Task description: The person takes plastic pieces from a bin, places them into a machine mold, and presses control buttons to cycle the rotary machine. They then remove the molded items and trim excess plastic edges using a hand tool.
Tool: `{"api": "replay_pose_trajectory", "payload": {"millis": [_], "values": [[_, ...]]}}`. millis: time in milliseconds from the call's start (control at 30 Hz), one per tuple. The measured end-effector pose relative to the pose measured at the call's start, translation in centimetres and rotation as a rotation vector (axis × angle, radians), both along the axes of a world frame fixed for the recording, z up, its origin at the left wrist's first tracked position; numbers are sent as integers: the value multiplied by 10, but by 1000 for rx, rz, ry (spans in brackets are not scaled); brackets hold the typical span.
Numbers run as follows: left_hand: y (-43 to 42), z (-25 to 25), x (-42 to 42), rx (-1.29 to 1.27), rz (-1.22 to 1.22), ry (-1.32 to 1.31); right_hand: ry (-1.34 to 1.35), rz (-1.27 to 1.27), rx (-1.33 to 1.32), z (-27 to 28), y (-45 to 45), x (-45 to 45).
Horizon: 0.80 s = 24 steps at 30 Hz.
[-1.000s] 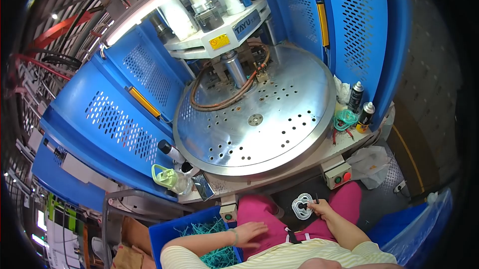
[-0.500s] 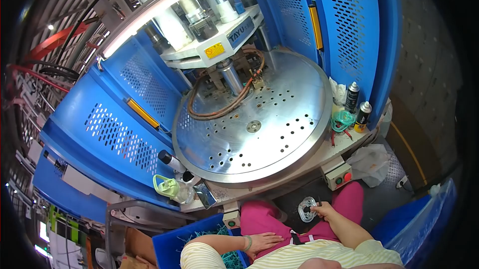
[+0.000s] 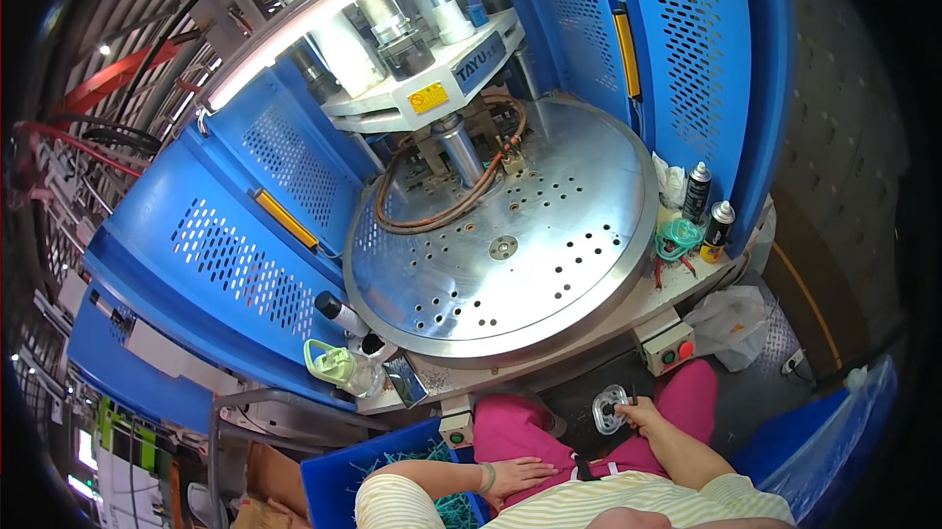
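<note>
My left hand (image 3: 522, 475) lies flat on my pink trouser leg, fingers stretched out, with a band at its wrist. My right hand (image 3: 642, 415) is closed, gripping a clear, rounded plastic piece (image 3: 608, 409) with a dark part at its middle, held between my knees. Its exact kind is too small to make out. In front of me stands a large round metal turntable (image 3: 530, 308) with many holes, well beyond both hands.
A press head (image 3: 432, 87) hangs over the turntable between blue perforated guards (image 3: 235, 254). On the right ledge are spray cans (image 3: 719, 225), green cord (image 3: 677, 238) and a button box (image 3: 669, 347). A bottle (image 3: 343, 369) and phone (image 3: 404, 381) sit left. Blue bin (image 3: 329, 475) holds green strands.
The clear plastic piece has tilted and shifted slightly to the right in my right hand. My left hand stays on my leg. The whole view has moved a little.
</note>
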<state>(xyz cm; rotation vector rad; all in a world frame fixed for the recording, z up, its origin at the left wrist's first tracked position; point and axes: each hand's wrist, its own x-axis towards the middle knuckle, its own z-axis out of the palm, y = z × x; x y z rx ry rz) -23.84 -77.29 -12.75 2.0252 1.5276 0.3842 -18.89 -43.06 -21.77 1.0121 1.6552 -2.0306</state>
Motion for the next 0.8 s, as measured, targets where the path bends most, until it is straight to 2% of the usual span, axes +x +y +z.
{"api": "replay_pose_trajectory", "payload": {"millis": [433, 633, 800], "values": [[-12, -6, 5, 42, 34, 46, -9, -13, -12, 4, -2, -2], [0, 10, 0, -65, 14, 25, 14, -24, -17, -2, 1, 0], [0, -2, -2, 2, 0, 15, 17, -21, -4, -6, 2, 1]]}}
